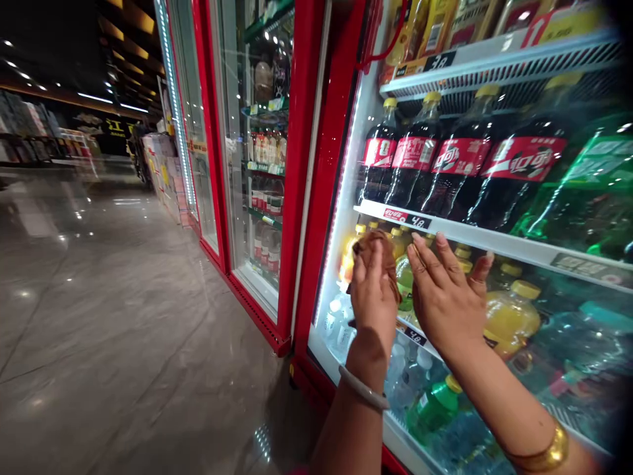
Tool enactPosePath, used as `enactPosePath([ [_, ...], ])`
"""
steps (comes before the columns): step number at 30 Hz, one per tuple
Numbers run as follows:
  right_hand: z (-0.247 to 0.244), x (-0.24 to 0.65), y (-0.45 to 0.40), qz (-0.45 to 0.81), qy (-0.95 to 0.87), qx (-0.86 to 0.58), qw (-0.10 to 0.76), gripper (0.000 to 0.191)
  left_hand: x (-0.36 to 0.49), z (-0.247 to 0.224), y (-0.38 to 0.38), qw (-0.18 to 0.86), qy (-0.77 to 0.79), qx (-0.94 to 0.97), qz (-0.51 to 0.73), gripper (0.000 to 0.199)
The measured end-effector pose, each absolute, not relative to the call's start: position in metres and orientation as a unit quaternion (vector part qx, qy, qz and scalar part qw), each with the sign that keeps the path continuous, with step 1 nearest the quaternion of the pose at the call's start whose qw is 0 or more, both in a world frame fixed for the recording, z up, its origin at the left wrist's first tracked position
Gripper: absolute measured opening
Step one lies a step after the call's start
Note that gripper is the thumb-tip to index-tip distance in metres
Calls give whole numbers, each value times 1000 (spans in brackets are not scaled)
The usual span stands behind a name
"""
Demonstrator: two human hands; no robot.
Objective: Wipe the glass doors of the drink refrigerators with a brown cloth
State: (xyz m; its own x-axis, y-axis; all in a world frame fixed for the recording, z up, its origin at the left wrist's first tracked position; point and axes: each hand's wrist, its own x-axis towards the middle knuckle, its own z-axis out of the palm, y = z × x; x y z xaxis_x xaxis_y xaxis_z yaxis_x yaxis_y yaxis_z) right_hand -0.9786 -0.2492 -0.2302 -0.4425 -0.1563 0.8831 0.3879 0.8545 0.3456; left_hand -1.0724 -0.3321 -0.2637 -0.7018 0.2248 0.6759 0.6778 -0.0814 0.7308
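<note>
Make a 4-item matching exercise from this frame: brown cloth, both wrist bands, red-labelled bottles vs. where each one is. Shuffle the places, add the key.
Things:
1. Brown cloth
2. Grey bracelet
3. Gold bangle
4. Red-labelled bottles

Places:
A. Around the right arm, near the wrist
B. On a shelf in the cooler, higher than both hands
C. Under the fingers of the left hand
D. Around the left arm, near the wrist

Pairs: 1-C, 2-D, 3-A, 4-B
</note>
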Motion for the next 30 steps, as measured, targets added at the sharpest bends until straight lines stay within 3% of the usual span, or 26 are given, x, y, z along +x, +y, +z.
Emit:
enactPosePath([
  [4,-217,-973,-252,-258,-821,-49,506,71,-1054,-259,-327,205,-625,-437,-614,61],
  [14,-163,-962,-237,-327,-813,-31,481,66,-1101,-259,-337,194,-680,-331,-625,68],
  [19,-160,-962,-234,-336,-809,-32,481,62,-1088,-228,-330,249,-643,-459,-560,65],
  [24,-159,-966,-236,-336,-806,-27,487,57,-1106,-185,-334,255,-662,-354,-610,63],
  [30,-143,-972,-237,-341,-801,-14,492,55,-1087,-179,-331,255,-647,-440,-568,61],
])
